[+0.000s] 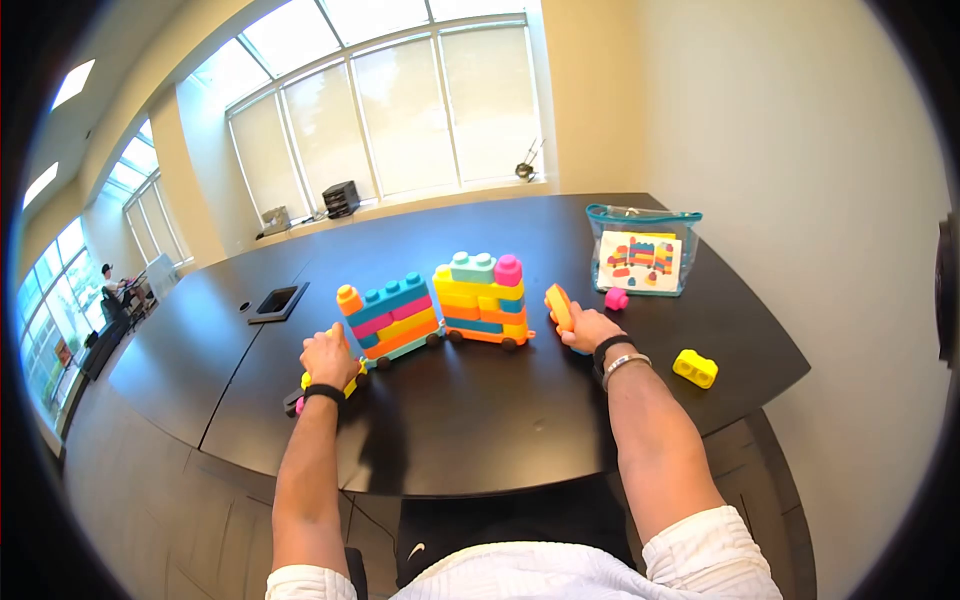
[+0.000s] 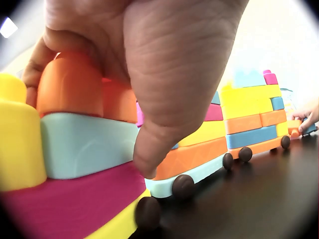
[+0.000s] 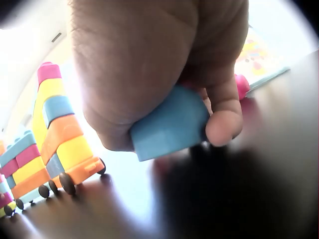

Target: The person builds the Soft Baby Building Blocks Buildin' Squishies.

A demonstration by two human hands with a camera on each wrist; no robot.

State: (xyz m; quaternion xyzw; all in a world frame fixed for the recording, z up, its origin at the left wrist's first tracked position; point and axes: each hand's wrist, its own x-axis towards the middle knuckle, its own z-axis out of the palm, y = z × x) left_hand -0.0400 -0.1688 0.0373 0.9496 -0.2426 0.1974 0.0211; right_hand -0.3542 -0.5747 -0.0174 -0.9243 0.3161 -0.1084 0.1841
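A toy train of building blocks stands on the table, its cars in a row. My left hand (image 1: 330, 358) grips the left-end car from above; its fingers wrap an orange block (image 2: 72, 87) over a pale blue block (image 2: 89, 144), and the thumb reaches down to a magenta block (image 2: 79, 199). Beside it are the middle car (image 1: 395, 318) and the right-end car (image 1: 482, 305), topped with pale green and pink. Right of the train, my right hand (image 1: 592, 330) holds a blue block (image 3: 172, 124) low over the table, with an orange block (image 1: 560, 306) in the same grasp.
A loose pink block (image 1: 616, 299) and a yellow block (image 1: 695, 368) lie to the right. A clear zip bag (image 1: 690, 225) with a picture card stands at the back right. A black square table insert (image 1: 279, 303) is at the left, and a person sits far off.
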